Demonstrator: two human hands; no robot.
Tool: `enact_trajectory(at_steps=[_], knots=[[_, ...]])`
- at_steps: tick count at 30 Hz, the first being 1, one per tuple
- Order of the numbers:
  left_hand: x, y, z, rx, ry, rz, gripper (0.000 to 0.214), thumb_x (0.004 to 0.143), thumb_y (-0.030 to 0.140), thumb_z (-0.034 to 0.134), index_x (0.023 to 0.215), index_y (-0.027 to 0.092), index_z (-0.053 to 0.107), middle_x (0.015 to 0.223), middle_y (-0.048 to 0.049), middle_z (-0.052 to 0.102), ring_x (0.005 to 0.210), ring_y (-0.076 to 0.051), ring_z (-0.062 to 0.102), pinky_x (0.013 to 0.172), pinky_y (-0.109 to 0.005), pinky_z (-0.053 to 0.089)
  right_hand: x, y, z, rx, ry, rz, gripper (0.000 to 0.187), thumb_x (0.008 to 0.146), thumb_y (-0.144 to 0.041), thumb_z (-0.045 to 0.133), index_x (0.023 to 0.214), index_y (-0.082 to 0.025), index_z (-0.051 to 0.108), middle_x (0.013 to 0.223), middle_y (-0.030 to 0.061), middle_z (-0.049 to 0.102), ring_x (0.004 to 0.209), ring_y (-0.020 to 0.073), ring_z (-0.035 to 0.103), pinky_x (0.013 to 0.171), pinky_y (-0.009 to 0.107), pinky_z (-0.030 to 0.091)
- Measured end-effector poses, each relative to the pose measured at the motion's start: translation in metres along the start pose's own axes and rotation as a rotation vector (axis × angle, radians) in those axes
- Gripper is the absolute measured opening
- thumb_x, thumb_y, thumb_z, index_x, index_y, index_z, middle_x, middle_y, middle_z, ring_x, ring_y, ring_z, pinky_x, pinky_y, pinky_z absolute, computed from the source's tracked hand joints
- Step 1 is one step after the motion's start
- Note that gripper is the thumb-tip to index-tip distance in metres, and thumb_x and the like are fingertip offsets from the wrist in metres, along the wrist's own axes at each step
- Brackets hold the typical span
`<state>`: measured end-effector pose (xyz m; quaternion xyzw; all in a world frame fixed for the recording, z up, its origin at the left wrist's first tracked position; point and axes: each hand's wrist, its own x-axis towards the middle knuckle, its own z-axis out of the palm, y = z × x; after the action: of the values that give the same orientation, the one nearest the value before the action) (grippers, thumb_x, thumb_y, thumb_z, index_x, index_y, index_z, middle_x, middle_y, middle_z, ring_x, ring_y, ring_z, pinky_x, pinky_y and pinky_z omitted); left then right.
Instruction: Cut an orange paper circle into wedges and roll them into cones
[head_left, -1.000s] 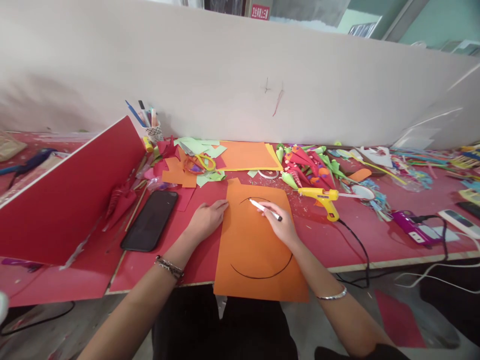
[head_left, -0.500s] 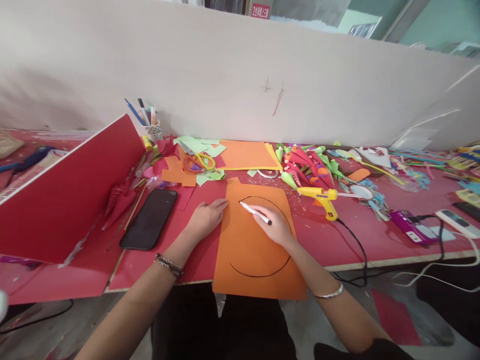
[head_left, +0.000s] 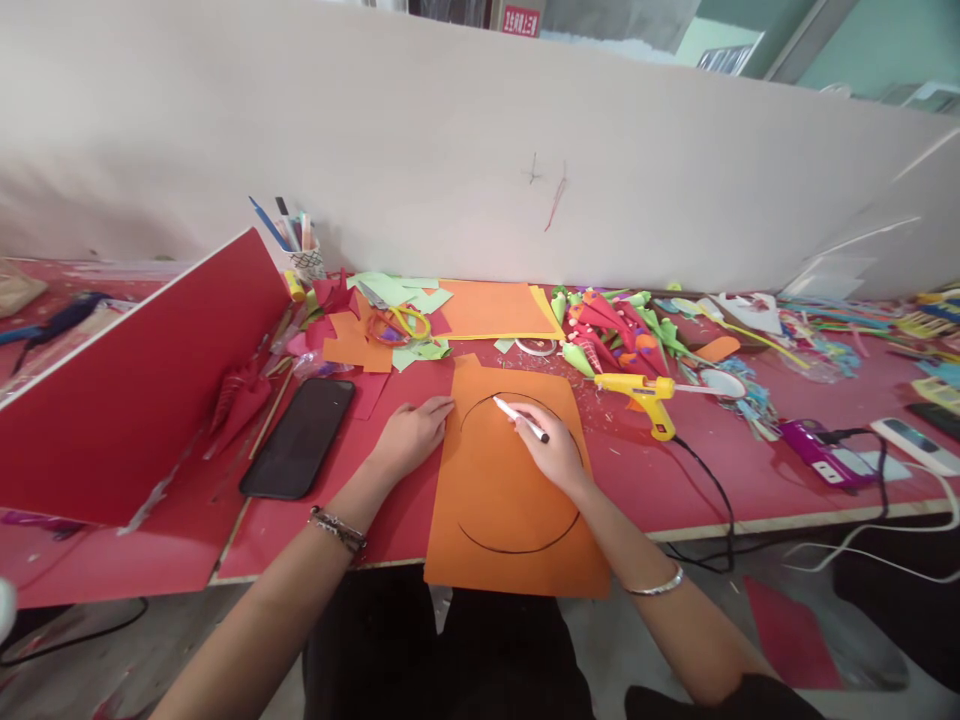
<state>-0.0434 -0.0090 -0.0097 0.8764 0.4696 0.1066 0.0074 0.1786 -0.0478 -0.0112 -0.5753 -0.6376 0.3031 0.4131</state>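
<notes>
An orange paper sheet [head_left: 495, 480] lies on the red table [head_left: 637, 480] in front of me, its near edge hanging over the table's front. A black circle is drawn on it. My right hand [head_left: 553, 455] grips a white marker [head_left: 520, 420] with its tip near the top of the circle. My left hand [head_left: 412, 435] rests flat at the sheet's left edge, fingers out, pressing the paper down. Both wrists wear bracelets.
A black phone [head_left: 300, 438] lies left of my left hand. A red board [head_left: 142, 390] leans at the left. A yellow glue gun [head_left: 641, 395] with a black cord sits right of the sheet. Paper scraps, yellow scissors [head_left: 401, 325], a pen cup [head_left: 304, 255] and paper cones line the back.
The marker swept left along the top of the circle, then came back right. The black line now runs down the left side, where it was not drawn before. My left hand stayed put.
</notes>
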Motion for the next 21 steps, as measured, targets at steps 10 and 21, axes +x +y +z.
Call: enact_trajectory(at_steps=[10,21], knots=[[0.0,-0.001,0.001,-0.016,-0.001,-0.003,0.036,0.085,0.016,0.034,0.115,0.019,0.053,0.124,-0.0054,0.054,0.094,-0.015,0.061,0.077,-0.027,0.045,-0.002,-0.012,0.004,-0.107,-0.209,-0.236,0.029,0.083,-0.028,0.045,0.109,-0.026,0.058,0.103,0.0043,0.063,0.095,0.0204,0.057,0.084,0.035,0.044],[0.001,-0.003,0.0,-0.096,0.04,-0.011,0.033,0.083,0.016,0.038,0.111,0.021,0.056,0.12,-0.0027,0.057,0.093,-0.016,0.06,0.078,-0.027,0.046,-0.004,0.003,-0.019,0.223,-0.13,-0.047,0.03,0.084,-0.038,0.044,0.106,-0.022,0.057,0.098,0.0051,0.064,0.079,0.0161,0.061,0.075,0.032,0.049]])
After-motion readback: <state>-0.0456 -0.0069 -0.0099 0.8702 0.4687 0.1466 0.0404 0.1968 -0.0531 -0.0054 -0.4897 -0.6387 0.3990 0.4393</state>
